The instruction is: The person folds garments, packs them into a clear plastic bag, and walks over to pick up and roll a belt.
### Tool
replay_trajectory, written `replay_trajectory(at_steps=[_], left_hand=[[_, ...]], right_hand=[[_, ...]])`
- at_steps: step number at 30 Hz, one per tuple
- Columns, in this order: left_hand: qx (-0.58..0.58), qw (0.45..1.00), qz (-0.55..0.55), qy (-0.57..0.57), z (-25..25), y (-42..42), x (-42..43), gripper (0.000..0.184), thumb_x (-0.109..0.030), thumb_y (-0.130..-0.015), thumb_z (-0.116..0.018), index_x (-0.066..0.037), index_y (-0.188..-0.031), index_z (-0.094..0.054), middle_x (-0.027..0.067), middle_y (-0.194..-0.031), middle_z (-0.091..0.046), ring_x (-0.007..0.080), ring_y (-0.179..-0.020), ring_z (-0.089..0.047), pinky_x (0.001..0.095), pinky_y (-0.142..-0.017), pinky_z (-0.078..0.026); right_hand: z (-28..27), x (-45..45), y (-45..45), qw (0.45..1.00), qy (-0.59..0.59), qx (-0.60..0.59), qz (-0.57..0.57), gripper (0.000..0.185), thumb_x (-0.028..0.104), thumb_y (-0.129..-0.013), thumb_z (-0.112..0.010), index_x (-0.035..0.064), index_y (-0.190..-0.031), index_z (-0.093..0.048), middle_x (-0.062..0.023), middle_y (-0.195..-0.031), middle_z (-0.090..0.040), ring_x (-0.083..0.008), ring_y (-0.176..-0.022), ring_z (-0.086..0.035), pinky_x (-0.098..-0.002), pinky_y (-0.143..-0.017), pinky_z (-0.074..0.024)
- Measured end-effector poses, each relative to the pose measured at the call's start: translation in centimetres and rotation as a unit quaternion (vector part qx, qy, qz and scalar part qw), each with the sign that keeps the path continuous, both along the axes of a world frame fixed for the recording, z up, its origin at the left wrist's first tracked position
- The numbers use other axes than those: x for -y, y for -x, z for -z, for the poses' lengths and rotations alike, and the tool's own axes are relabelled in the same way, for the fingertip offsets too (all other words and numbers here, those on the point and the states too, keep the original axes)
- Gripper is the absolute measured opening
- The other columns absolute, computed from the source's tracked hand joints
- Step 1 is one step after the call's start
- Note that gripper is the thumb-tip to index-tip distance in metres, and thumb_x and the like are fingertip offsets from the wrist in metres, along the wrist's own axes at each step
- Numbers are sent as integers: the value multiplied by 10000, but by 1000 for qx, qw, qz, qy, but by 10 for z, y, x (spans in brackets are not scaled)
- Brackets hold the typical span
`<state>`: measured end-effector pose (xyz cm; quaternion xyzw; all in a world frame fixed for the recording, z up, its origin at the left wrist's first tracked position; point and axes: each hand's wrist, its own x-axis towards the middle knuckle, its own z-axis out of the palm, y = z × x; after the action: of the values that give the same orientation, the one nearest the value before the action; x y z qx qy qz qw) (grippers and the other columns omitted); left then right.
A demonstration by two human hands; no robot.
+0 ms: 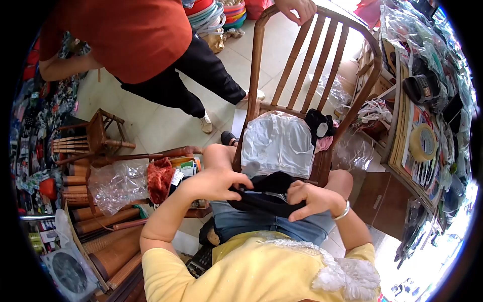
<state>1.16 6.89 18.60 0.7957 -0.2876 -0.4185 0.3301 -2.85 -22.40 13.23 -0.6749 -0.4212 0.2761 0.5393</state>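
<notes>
Yellow top (241, 274), lace-trimmed on one side, on a seated person. Beyond, to the left: standing person (126, 45), red top, black trousers. One wooden chair (322, 166), slatted back, directly before the seated person's knees. On its seat: one flat white bundle (277, 143), with a small black bundle (318, 123) beside it.

One black cloth (264, 203), soft, exact kind not evident from where I stand; located over the lap, just short of the chair seat. Left hand (219, 183): thumb and fingers pinched on its left end. Right hand (314, 198): fingers curled onto its right end. Both grip; the cloth is spread between them, its middle gaping. One bracelet (342, 210), right wrist.

Step in hand, as I judge it: opening out or straightening the cloth. Next move seems to call for paired hands and even tension, limp fabric being apt to fold shut.
</notes>
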Motion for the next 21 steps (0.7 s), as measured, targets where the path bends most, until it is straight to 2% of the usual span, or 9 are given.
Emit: replay_trajectory(at_steps=[1,3,4,7,8,12,14,17,21], left_hand=[[-8,1000,-1,0,4,2,-7,345,-154,-710,-721,-94,-1042,-649,96,-823,-655,221,-807,-597,338,-784,-459],[240,964,81,-84,16,3,-23,298,-249,-689,-719,-127,-958,-679,90,-754,-644,240,-782,-570,373,-825,-391],[252,958,89,-108,22,2,-27,232,-285,-696,-706,-132,-870,-687,59,-736,-636,222,-777,-555,372,-817,-338],[326,936,76,-106,28,5,-30,204,-287,-699,-707,-123,-814,-673,33,-705,-621,197,-800,-558,358,-762,-331],[347,929,70,-103,28,6,-28,207,-293,-705,-702,-116,-803,-661,40,-763,-629,185,-797,-558,360,-756,-329],[409,909,30,-79,36,5,-20,196,-258,-746,-668,-106,-868,-649,49,-834,-632,197,-801,-567,361,-732,-347],[445,891,-85,-5,41,2,-15,189,-196,-780,-628,-78,-928,-626,66,-878,-623,238,-825,-578,358,-703,-380],[448,878,-169,23,49,-3,-11,205,-143,-794,-599,-45,-974,-610,84,-872,-615,294,-819,-583,374,-688,-421],[416,865,-276,-46,53,-12,-2,249,-121,-766,-632,-83,-1011,-609,93,-874,-592,317,-753,-588,395,-643,-460]], right_hand=[[-4,7,6,999,32,26,8,351,312,-706,-758,4,-661,-594,-96,-627,-519,-278,-670,-498,-360,-734,-378],[-18,21,10,982,154,104,34,339,300,-674,-777,38,-604,-575,-66,-635,-540,-234,-653,-506,-360,-826,-346],[-24,25,14,970,175,151,69,331,301,-660,-777,46,-597,-575,-57,-631,-541,-227,-669,-508,-359,-817,-349],[-26,26,21,934,212,244,153,315,308,-659,-761,64,-596,-572,-46,-617,-535,-218,-702,-509,-357,-783,-351],[-26,25,23,907,225,291,205,307,315,-672,-744,73,-603,-568,-45,-607,-527,-217,-719,-508,-355,-759,-352],[-20,19,28,878,260,303,264,250,292,-681,-729,86,-669,-588,-28,-660,-554,-211,-746,-503,-354,-760,-350],[-18,19,31,866,259,317,286,202,265,-678,-720,106,-724,-605,-22,-681,-547,-201,-769,-510,-363,-777,-346],[-31,21,32,865,208,381,251,190,249,-649,-725,122,-722,-605,-11,-679,-537,-188,-819,-525,-382,-802,-342],[-43,18,39,873,166,398,230,186,225,-608,-741,135,-688,-599,4,-709,-542,-198,-871,-526,-411,-828,-332]])
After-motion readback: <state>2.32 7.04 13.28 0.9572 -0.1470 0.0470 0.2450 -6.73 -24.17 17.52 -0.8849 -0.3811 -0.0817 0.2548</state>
